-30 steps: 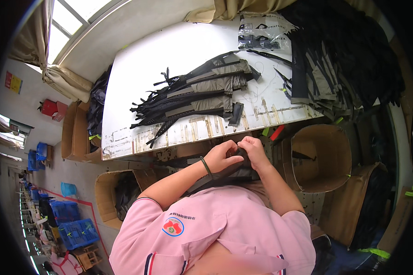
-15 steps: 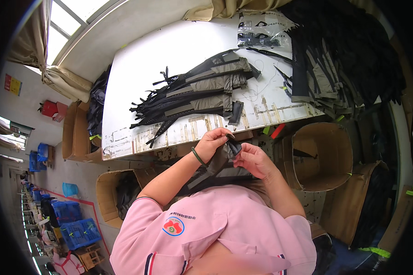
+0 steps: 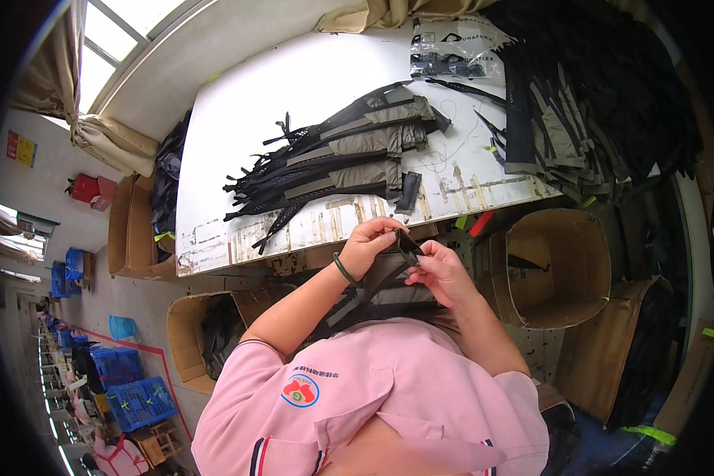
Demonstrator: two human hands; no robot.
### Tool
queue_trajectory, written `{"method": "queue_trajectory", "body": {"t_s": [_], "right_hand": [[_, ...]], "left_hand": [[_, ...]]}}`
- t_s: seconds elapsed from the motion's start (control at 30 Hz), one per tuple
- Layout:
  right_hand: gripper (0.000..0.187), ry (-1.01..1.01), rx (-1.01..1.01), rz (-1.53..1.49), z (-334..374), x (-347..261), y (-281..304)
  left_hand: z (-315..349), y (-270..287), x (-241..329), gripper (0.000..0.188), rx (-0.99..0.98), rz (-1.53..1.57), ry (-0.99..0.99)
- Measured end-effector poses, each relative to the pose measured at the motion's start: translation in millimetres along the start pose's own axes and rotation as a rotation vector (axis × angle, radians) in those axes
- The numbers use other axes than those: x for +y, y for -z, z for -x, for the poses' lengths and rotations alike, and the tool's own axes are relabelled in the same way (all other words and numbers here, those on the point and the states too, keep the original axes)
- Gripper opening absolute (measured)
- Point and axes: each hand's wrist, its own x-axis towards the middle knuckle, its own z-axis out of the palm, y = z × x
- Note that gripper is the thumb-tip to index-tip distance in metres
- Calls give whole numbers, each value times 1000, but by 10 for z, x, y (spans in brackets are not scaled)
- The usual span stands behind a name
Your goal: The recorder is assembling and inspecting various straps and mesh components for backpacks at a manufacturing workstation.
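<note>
Just off the table's front edge, both my hands grip one dark fabric piece (image 3: 405, 247). My left hand (image 3: 366, 245), with a dark green bangle at the wrist, pinches its upper end between thumb and fingers. The right hand (image 3: 443, 275) is closed on the other side, fingertips at its edge. A dark grey strip hangs from the piece toward my lap, where more black and grey fabric (image 3: 404, 296) lies. Beyond my hands, several black mesh and grey fabric straps (image 3: 341, 151) are spread in an overlapping row on the white table (image 3: 254, 95).
A clear plastic bag (image 3: 452, 59) with dark parts sits at the table's back. Black and grey straps (image 3: 563, 119) are heaped at the right, beside a dark pointed tool (image 3: 490, 125). Cardboard boxes stand below, one right (image 3: 559, 313) and one left (image 3: 184, 341).
My hands have turned the fabric piece, so its end now stands up more between them. The right hand has shifted slightly. The straps on the table lie as before.
</note>
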Motion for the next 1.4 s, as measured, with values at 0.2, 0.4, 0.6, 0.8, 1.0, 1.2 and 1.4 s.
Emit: {"method": "queue_trajectory", "body": {"t_s": [0.2, 0.4, 0.6, 0.8, 1.0, 1.2, 1.4], "right_hand": [[5, 539, 257, 1140, 7, -96, 25], [18, 491, 197, 929, 59, -334, -155], [18, 291, 318, 438, -94, -333, 269], [22, 421, 152, 964, -196, -149, -205], [18, 569, 374, 1189, -181, -50, -135], [12, 502, 542, 1062, -6, -85, 136], [16, 346, 702, 1416, 142, 505, 813]], "left_hand": [[27, -80, 28, 24, -49, -323, 218], [12, -93, 85, 26, 116, -291, 466], [63, -215, 147, 24, 128, -70, 413], [27, -122, -147, 38, -75, -444, 328], [61, -166, -30, 41, -135, -521, 257], [353, 45, -19, 42, -292, -721, 333], [536, 89, -418, 43, -391, -1347, 404]]}}
